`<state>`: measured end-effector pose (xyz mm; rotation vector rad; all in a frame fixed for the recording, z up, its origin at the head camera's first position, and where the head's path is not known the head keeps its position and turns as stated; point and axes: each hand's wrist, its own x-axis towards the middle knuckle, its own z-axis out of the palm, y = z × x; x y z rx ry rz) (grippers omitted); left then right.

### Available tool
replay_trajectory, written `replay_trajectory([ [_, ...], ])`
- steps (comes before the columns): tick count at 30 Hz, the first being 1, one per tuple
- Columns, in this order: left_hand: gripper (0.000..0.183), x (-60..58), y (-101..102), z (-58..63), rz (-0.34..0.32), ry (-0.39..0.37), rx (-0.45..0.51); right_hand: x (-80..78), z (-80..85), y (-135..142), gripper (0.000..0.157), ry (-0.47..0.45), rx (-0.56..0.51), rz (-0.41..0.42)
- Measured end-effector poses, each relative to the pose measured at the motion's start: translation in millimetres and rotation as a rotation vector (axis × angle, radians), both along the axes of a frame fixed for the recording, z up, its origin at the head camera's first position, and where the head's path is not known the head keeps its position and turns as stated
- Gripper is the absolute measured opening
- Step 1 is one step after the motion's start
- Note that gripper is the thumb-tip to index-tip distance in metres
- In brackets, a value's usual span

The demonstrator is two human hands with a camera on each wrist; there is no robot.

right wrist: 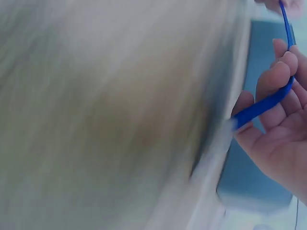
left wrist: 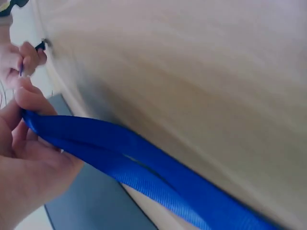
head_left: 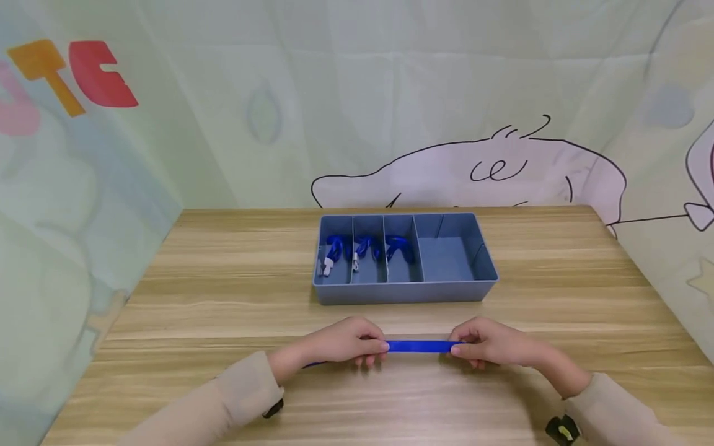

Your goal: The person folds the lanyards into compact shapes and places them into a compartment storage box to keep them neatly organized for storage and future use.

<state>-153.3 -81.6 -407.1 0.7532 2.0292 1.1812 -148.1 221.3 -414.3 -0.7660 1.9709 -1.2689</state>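
Note:
A flat blue lanyard strap (head_left: 418, 346) is stretched level between the two hands, in front of a divided box. My left hand (head_left: 347, 341) pinches one part of it between thumb and fingers. In the left wrist view, doubled lengths of the blue lanyard (left wrist: 120, 148) trail away from that pinch. My right hand (head_left: 495, 342) pinches the other part between thumb and fingertips. The right wrist view shows the lanyard (right wrist: 261, 106) running past the thumb and across the fingers, with a blurred pale piece at its lower end.
The grey-blue box (head_left: 401, 293) stands on the wooden table (head_left: 234, 279) just beyond the hands. Its three narrow left compartments each hold a bundled blue lanyard (head_left: 337, 248), with pale clips showing. A wider compartment (head_left: 449, 257) is at right. Printed cloth (head_left: 346, 93) hangs behind.

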Motion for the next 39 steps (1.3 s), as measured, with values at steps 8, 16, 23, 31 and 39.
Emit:
replay_trajectory([
  [8, 0.028, -9.7, -32.9, 9.6, -0.047, 0.007, 0.054, -7.9, 20.3, 43.1, 0.018, 0.061, -0.033, -0.032],
  [16, 0.024, -14.3, -64.7, 19.4, -0.059, 0.007, 0.067, -11.3, 36.5, 76.4, 0.010, 0.133, -0.036, -0.087],
  [23, 0.024, -16.6, -90.9, 28.6, -0.055, -0.012, 0.045, -13.0, 48.4, 99.1, 0.012, 0.171, -0.047, -0.180],
  [31, 0.023, -24.9, -117.5, 33.1, -0.036, -0.012, 0.100, -13.1, 53.4, 124.5, 0.026, 0.203, -0.075, -0.343],
  [39, 0.028, -27.7, -133.6, 37.4, 0.083, -0.047, 0.161, -13.6, 56.1, 138.3, 0.023, 0.142, -0.006, -0.482],
])
